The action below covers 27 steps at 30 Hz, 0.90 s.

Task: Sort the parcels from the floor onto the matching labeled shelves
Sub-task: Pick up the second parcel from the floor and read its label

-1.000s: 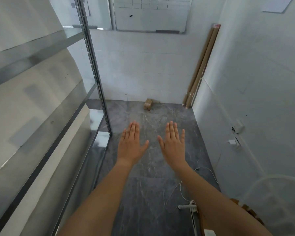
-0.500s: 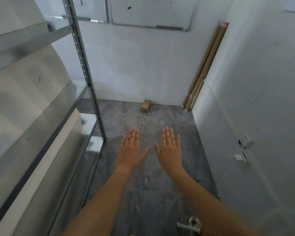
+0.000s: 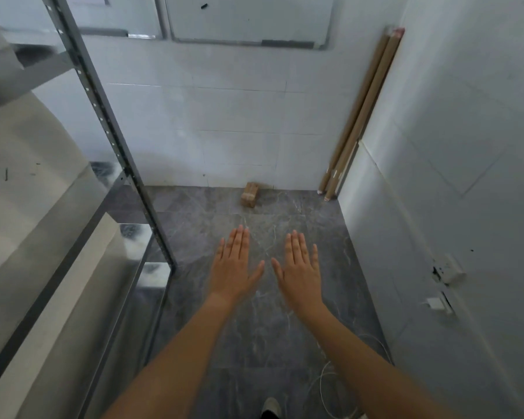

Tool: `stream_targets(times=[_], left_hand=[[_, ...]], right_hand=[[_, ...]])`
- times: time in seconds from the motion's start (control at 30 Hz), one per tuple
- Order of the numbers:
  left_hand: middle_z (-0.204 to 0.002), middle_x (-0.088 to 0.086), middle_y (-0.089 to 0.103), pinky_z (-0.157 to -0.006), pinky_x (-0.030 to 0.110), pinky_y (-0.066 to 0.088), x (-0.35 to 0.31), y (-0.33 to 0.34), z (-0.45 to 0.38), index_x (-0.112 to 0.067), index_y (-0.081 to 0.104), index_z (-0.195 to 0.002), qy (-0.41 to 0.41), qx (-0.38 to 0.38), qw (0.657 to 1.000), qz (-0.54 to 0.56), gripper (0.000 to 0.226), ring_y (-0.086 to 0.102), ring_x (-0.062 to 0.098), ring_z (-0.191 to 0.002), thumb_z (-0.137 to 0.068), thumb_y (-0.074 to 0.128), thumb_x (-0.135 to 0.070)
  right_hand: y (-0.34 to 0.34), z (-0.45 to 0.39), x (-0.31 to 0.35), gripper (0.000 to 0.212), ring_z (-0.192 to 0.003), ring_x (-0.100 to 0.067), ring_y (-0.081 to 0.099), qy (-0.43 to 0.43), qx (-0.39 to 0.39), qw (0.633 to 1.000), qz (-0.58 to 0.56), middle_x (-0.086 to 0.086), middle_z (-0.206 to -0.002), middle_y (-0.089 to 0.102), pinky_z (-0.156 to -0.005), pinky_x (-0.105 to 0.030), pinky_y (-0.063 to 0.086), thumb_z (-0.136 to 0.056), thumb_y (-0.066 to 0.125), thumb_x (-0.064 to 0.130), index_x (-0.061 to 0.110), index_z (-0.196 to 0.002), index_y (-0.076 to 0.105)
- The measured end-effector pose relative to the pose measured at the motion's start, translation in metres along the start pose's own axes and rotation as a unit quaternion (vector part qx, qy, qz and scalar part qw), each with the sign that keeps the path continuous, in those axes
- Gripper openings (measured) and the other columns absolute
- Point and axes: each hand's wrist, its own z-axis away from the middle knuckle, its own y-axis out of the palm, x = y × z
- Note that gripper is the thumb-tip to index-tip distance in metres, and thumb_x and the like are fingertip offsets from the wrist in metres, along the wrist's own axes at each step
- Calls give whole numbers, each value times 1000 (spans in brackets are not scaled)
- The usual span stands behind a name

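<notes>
Grey marble floor (image 3: 254,343) is running up the middle of the frame between white tiled walls. Metal shelving (image 3: 109,122) is filling the left side, cut off by the frame edge, any labels unreadable. Both arms are reaching in from below, the left hand (image 3: 235,267) and right hand (image 3: 300,270) lying flat, fingers spread, empty, side by side. Cardboard tubes (image 3: 360,116) are leaning in the upper-right corner. One small brown parcel (image 3: 250,195) is sitting against the far wall, its markings too small to read.
</notes>
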Motion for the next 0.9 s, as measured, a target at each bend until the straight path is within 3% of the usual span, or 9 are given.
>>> stream_targets(times=[0.1,0.2,0.3,0.37,0.47,0.57,0.7,0.8,0.9], left_hand=[[-166,12,6,-124,35,-8,-6,8,-40,-6,-1,-153,-2,-8,1000,-10,93,3,23,-154,-88,-1,-72],[-166,11,1,-123,36,-8,-11,12,-79,-7,-7,-153,-5,-4,1000,-7,94,-7,19,-152,-86,-9,-73],[-167,11,-2,-122,35,-8,-15,15,-113,-6,-3,-156,-14,-5,1000,-6,101,-7,19,-153,-82,-16,-73],[-167,10,-2,-121,35,-9,-12,20,-131,-5,-1,-156,-14,5,1000,-7,97,-7,18,-152,-87,-8,-73],[-167,11,2,-120,35,-8,-5,28,-158,-5,1,-157,-26,14,999,-12,92,-3,20,-154,-90,9,-67],[-167,11,0,-120,34,-10,5,34,-189,-5,1,-157,-27,28,999,-19,94,-2,21,-155,-87,4,-67],[-167,9,-5,-121,35,-11,29,43,-240,-7,-3,-158,-26,35,999,-18,100,-7,20,-154,-82,-7,-73],[-167,8,-6,-122,34,-11,49,45,-282,-8,-3,-158,-24,33,999,-16,98,-8,19,-154,-82,-4,-70],[-167,9,-3,-122,35,-9,68,43,-322,-7,-1,-158,-14,36,999,-15,110,-4,20,-155,-77,-18,-78]], right_hand=[[10,-36,-17,72,-144,-30,44,-6,7,1000,-6,-18,-153,47,-119,-46,14,-101,28,51,-2,-146,47],[20,-73,-33,73,-143,-29,45,-11,17,1000,-6,-18,-153,48,-119,-45,14,-102,25,53,-1,-146,48],[28,-105,-45,81,-142,-29,46,-11,34,999,-2,-17,-151,50,-124,-47,16,-105,6,54,-1,-145,50],[35,-124,-47,85,-142,-29,46,-12,45,999,-8,-18,-151,51,-124,-47,17,-105,1,54,-2,-144,51],[53,-152,-50,78,-142,-30,46,-20,43,999,-11,-19,-151,50,-120,-45,12,-105,11,54,-2,-144,50],[73,-183,-52,74,-147,-28,38,-27,39,999,-13,-17,-156,43,-121,-44,6,-102,24,53,-1,-149,44],[98,-233,-48,75,-151,-28,31,-23,52,998,-19,-15,-160,36,-126,-45,3,-102,19,54,1,-153,37],[112,-272,-43,81,-148,-29,35,-12,63,998,-21,-16,-158,40,-125,-47,11,-104,6,56,1,-151,41],[122,-311,-39,90,-149,-28,33,2,71,997,-27,-16,-159,39,-121,-50,17,-101,-7,59,1,-152,40]])
